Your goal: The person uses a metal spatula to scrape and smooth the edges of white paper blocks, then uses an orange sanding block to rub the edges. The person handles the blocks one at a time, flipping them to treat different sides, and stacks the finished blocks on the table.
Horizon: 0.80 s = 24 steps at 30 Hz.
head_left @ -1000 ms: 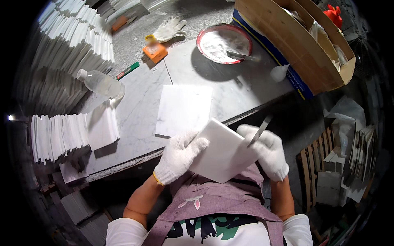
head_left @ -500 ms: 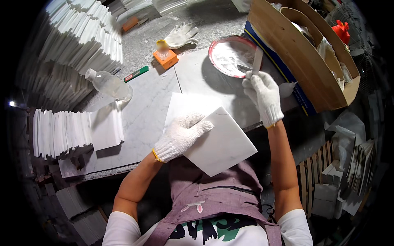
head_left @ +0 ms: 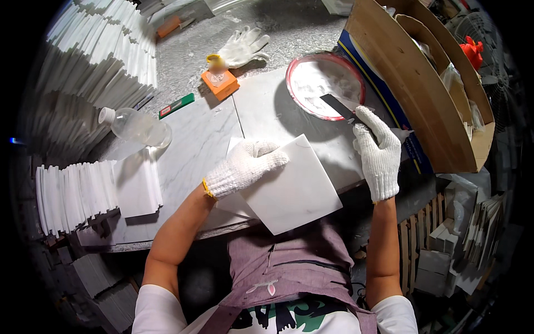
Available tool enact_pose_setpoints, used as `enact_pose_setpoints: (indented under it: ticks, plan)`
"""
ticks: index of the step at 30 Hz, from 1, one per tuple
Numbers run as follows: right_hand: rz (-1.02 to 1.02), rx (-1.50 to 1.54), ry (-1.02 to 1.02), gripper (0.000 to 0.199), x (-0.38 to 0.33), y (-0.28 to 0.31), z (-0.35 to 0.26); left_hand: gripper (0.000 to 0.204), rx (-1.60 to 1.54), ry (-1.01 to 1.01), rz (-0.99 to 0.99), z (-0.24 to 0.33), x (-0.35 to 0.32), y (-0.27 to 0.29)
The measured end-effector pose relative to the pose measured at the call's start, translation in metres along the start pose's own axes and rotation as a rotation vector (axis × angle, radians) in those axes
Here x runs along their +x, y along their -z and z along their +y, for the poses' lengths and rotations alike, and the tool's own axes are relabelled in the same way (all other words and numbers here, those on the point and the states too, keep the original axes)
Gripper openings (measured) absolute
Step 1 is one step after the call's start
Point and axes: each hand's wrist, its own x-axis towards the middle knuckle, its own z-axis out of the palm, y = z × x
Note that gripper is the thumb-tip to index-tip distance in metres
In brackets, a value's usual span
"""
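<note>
My left hand (head_left: 245,167), in a white knitted glove, grips a square white marble-look tile (head_left: 292,189) by its upper left edge, thumb on top. Partly beneath it, another white tile (head_left: 236,205) lies on the table. My gloved right hand (head_left: 378,150) is closed on a dark, flat-bladed putty knife (head_left: 335,106), its blade reaching over the rim of a red-edged bowl (head_left: 290,89). White paste (head_left: 322,80) fills much of that bowl. The knife's handle is mostly hidden in my fingers.
A cardboard box (head_left: 411,72) stands right of the bowl. Stacked tiles (head_left: 83,192), a clear bottle (head_left: 139,128) and a tall tile pile (head_left: 105,50) occupy the left. Farther back lie an orange box (head_left: 221,83), a spare glove (head_left: 243,47) and a green case (head_left: 177,106).
My right hand has turned and drawn back toward me, tilting the knife so its blade points left over the bowl. The tile in my left hand has rotated slightly.
</note>
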Motion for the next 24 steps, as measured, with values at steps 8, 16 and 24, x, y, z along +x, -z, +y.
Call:
enact_pose_setpoints:
  ticks: [8, 16, 24]
  plan:
    - [0.018, -0.258, 0.218, 0.027, 0.012, -0.007, 0.004, 0.031, -0.052, 0.038, -0.004, -0.011, 0.017, 0.009]
    - [-0.039, -0.227, 0.147, 0.027, 0.018, -0.016, 0.004, 0.035, 0.000, 0.027, 0.041, -0.013, 0.017, 0.004]
    - [-0.069, 0.183, -0.231, 0.029, 0.014, -0.010, -0.003, 0.034, 0.214, -0.001, 0.027, -0.006, 0.017, 0.004]
